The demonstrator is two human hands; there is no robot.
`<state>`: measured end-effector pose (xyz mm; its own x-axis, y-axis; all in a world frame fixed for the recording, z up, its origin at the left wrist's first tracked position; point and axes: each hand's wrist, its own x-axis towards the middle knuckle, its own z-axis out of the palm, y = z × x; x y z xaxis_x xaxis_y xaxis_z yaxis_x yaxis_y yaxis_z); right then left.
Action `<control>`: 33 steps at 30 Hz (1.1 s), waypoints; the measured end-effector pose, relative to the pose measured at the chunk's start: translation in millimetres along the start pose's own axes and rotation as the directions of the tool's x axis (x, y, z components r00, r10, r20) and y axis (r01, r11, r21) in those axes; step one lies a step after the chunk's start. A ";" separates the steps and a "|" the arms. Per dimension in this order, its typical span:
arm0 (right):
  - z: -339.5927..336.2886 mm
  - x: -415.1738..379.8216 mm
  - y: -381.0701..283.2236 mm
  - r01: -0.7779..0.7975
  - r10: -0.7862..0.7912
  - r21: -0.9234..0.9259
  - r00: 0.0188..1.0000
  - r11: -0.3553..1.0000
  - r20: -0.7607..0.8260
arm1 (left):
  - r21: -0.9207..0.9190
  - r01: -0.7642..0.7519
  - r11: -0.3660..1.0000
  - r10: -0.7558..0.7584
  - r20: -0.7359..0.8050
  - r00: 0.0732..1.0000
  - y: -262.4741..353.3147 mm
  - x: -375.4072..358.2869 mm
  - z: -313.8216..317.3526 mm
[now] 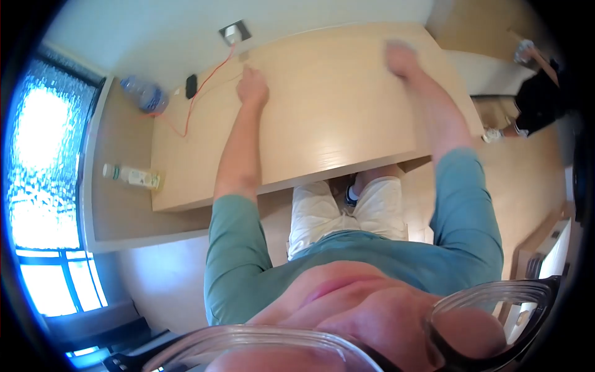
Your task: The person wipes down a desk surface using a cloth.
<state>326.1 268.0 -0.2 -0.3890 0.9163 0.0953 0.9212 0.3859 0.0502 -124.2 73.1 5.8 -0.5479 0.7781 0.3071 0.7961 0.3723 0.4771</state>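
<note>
My left hand [252, 87] is over the far left part of the pale wooden desk [322, 111], its fingers curled in. A thin cord seems to run up to its fingertips; whether they hold it or anything else is hidden. Near the far right corner of the desk, my right hand [401, 59] is smeared by motion. It looks rounded and closed, with a greyish patch at its far edge that is too blurred to name. Left of my left hand, a red cable [203, 87] trails across the desk, close to a small black object [191, 87].
A white plug [233, 34] sits in the wall socket behind the desk. A large clear bottle [144, 95] and a smaller bottle with yellowish liquid [139, 177] lie at the left, by the window [46, 155]. Another person [539, 96] is at the right, beyond the desk.
</note>
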 end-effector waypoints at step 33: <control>-16.3 -41.0 -33.8 0.027 -0.008 0.097 0.981 0.995 -0.193 | -0.834 0.355 0.423 0.124 0.441 0.889 -17.0 3.2 -18.1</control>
<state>310.8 215.7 10.4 -0.3907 0.8753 0.2849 0.9069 0.4190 -0.0437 -144.2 60.2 13.6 -0.2754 0.9608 -0.0312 -0.0720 0.0118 0.9973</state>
